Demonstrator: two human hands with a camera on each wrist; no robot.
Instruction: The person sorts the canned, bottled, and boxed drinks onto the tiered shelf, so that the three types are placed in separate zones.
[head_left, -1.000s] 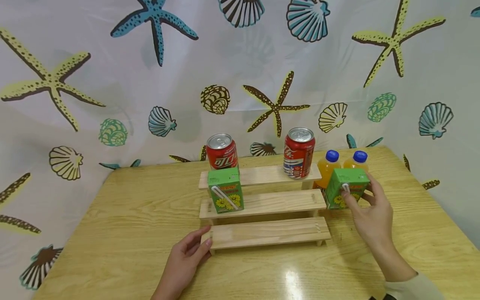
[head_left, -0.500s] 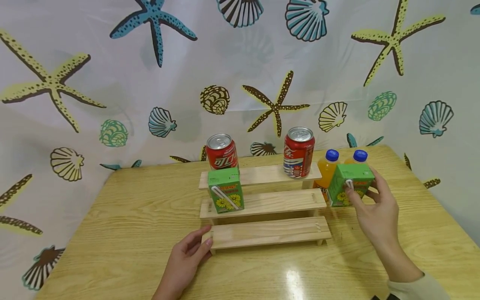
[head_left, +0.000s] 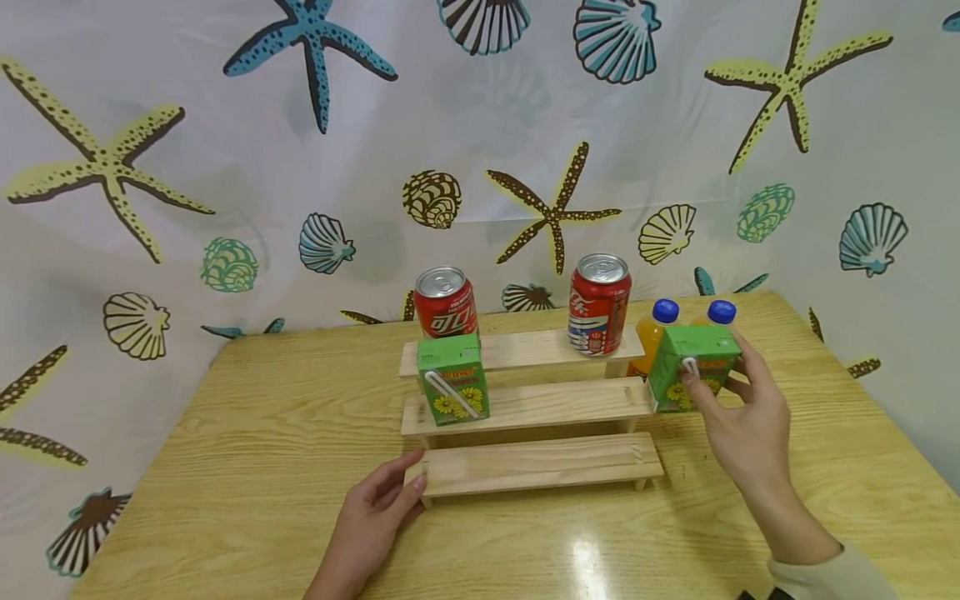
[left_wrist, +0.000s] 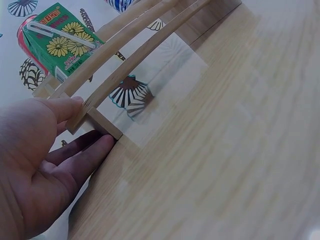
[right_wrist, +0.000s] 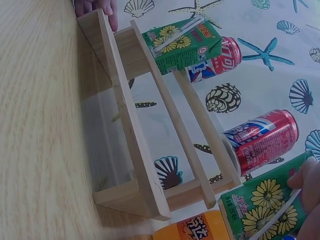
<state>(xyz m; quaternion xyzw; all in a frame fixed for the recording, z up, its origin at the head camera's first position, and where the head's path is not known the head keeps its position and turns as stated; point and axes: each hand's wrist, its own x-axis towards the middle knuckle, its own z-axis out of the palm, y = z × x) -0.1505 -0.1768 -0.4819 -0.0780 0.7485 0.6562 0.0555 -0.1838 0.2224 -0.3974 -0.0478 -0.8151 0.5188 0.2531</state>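
My right hand [head_left: 750,429] pinches a green drink carton [head_left: 693,371] with daisies and a white straw, thumb on its front. That carton is at the right end of the wooden rack's middle step, in front of two orange-drink bottles [head_left: 649,333]. In the right wrist view, the held carton [right_wrist: 267,197] overlaps the shelf end. My left hand [head_left: 367,521] grips the left end of the three-step wooden rack [head_left: 532,467], thumb on top of the lowest board; the left wrist view shows fingers below it. A matching carton [head_left: 453,383] stands upright on the middle step's left end.
Two red cola cans stand on the top step, one can [head_left: 444,300] at the left and another can [head_left: 600,304] near the right end. The rack stands on a wood-grain table [head_left: 285,417]. Behind it hangs a seashell-patterned cloth [head_left: 360,150].
The right hand and its carton shifted slightly right and up, then back left to the middle step's end. The left hand stays on the rack.
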